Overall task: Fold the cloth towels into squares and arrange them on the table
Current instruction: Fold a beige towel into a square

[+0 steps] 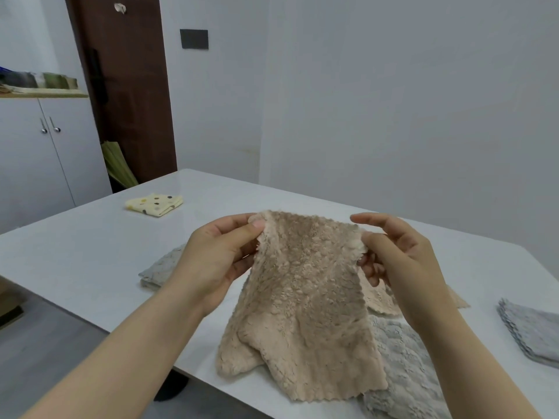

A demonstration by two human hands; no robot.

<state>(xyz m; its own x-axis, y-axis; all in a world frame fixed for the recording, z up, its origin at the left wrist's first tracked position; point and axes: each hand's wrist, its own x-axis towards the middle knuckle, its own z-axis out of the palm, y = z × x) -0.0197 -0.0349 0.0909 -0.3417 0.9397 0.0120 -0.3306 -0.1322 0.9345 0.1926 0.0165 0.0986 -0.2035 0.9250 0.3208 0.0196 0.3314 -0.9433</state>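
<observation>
Beige fleece towel [302, 291] hangs over desk [75, 252] near edge, fingers of left hand [211, 264] and right hand [405, 261] pinching top corners, apparently to square it before folding.

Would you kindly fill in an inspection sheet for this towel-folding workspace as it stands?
Surface: pale glossy table.
Job's things: beige towel held up unfolded, its lower edge over the front grey towel; second beige towel lying behind it; yellow dotted towel folded, far left; left grey towel partly hidden by the left arm; right grey towel folded at the right edge.
Clutter: nothing seen.
Hands: left hand and right hand each pinch a top corner of the beige towel.
Cables: nothing seen.
Surroundings: white cabinet, brown door, dark wall plate.
</observation>
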